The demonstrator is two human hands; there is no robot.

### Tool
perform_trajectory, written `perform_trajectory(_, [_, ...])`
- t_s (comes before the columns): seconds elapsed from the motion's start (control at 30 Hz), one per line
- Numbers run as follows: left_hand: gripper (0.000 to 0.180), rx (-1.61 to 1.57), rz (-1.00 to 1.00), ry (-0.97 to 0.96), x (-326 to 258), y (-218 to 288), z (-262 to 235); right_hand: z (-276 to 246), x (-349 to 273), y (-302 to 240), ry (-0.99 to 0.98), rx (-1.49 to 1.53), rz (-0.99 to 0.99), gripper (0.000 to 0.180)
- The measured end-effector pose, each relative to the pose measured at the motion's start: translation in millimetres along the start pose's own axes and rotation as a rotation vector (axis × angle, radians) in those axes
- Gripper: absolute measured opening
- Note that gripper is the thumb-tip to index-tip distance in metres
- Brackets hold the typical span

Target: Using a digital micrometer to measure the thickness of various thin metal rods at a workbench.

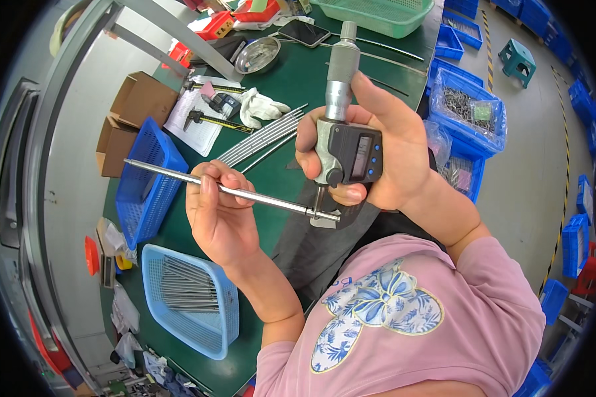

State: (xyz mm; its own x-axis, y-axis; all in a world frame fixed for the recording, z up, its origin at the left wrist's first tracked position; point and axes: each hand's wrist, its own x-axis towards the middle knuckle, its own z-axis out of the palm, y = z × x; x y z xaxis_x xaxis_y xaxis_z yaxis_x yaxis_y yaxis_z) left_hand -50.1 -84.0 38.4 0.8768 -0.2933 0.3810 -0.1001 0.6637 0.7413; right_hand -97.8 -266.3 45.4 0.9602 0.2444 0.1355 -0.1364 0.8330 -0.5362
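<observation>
At the far left we see two brown cardboard boxes (129, 112) at the edge of the green table (291, 79), with grey floor beyond the table's rim. Next comes a dark blue mesh basket (146, 178), tilted, and below it a light blue basket (192, 301) holding a layer of thin metal rods; the strip of green between the two baskets is narrow. Our left hand (220, 212) is closed in a pinch on a long steel rod (179, 176), thumb and fingertips clamped near its middle; the rod's free end juts out left over the dark blue basket, and its right end lies between the measuring faces of the digital micrometer (341, 132). Behind the hands, a calliper (215, 121) lies on a sheet of paper, a white glove (261, 106) just beside it, and a loose bundle of rods (261, 137) fans across the mat. A steel bowl (257, 54) and a phone (304, 33) sit near the table's far edge, by a green basket (371, 14). Our right hand (384, 159) is wrapped shut around the micrometer's frame, holding it upright with the thimble pointing away. To the right, past the table edge, blue bins (467, 109) of small parts crowd the floor, and open grey floor with a teal stool (518, 61) lies beyond
</observation>
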Motion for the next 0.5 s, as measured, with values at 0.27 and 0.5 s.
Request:
perform_trajectory(0.27, [0.014, 0.013, -0.018, 0.026, -0.1, -1.1, 0.0, -2.6, -0.2, -1.3, -0.029, -0.027, 0.024, 0.067])
perform_trajectory(0.5, [0.014, 0.009, -0.016, 0.039, -0.3, -0.8, 1.7, -2.3, 0.8, 1.3, -0.02, -0.103, -0.004, 0.069])
